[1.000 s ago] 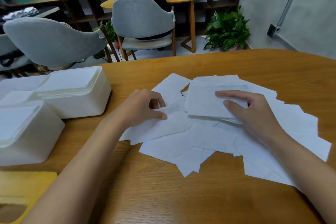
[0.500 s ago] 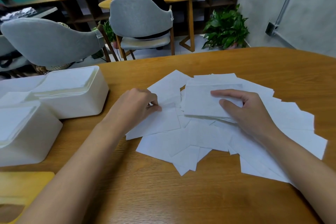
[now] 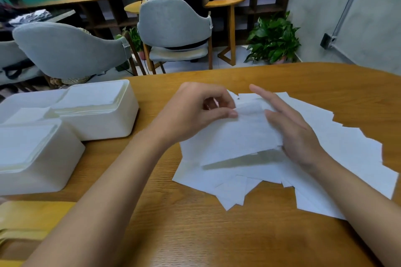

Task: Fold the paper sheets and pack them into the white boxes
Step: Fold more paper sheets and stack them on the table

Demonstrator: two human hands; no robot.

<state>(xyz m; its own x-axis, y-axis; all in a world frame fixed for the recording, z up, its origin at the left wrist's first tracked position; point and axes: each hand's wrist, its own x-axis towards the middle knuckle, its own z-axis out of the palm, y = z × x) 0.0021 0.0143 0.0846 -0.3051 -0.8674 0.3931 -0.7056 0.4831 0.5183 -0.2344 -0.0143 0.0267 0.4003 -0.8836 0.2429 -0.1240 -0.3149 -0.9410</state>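
Observation:
A loose pile of white paper sheets (image 3: 338,154) lies spread on the wooden table (image 3: 195,234). One sheet (image 3: 234,138) is lifted off the pile and casts a shadow below its near edge. My left hand (image 3: 195,112) pinches that sheet's far edge between thumb and fingers. My right hand (image 3: 290,130) holds the sheet's right side, fingers stretched out along it. Two white boxes stand at the left: one (image 3: 102,125) further back, one (image 3: 43,171) nearer, both filled with stacked folded paper.
A yellow object (image 3: 28,217) sits at the table's near left corner. Beyond the far table edge stand grey chairs (image 3: 173,21), a small round wooden table (image 3: 230,0) and a potted plant (image 3: 273,39). A person in dark clothes stands behind the middle chair.
Both hands came together and raised one sheet off the pile; earlier they lay flat on separate sheets. The camera view tilted and moved closer.

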